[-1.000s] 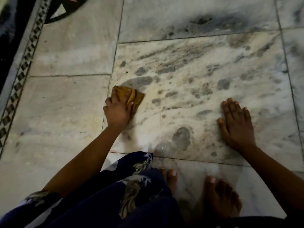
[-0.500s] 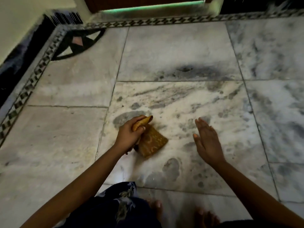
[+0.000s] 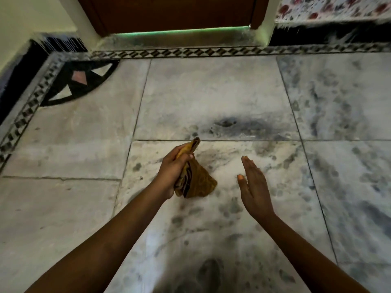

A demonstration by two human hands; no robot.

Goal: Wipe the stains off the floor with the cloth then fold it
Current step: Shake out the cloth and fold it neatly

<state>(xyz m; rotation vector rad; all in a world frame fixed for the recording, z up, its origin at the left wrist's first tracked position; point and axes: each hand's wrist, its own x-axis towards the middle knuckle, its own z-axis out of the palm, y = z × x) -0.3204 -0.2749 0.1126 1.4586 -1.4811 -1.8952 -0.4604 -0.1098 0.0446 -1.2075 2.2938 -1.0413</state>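
Note:
A mustard-yellow patterned cloth hangs bunched above the marble floor, one corner sticking up past my knuckles. My left hand grips it with fingers curled round the upper part. My right hand is held edge-on to the right of the cloth, fingers straight, holding nothing, a short gap away from the fabric. The marble floor below carries grey blotches and a dark smudge just beyond the cloth; whether these are stains or veining I cannot tell.
A dark wooden door with a lit gap under it stands ahead. A patterned tile border runs along the far and left edges, with a black inlay in the corner. A floral fabric hangs at top right.
My left hand lifted the cloth off the floor, where it had been pressed flat. My right hand rose from the tile and turned edge-on. The view tilted up toward the door.

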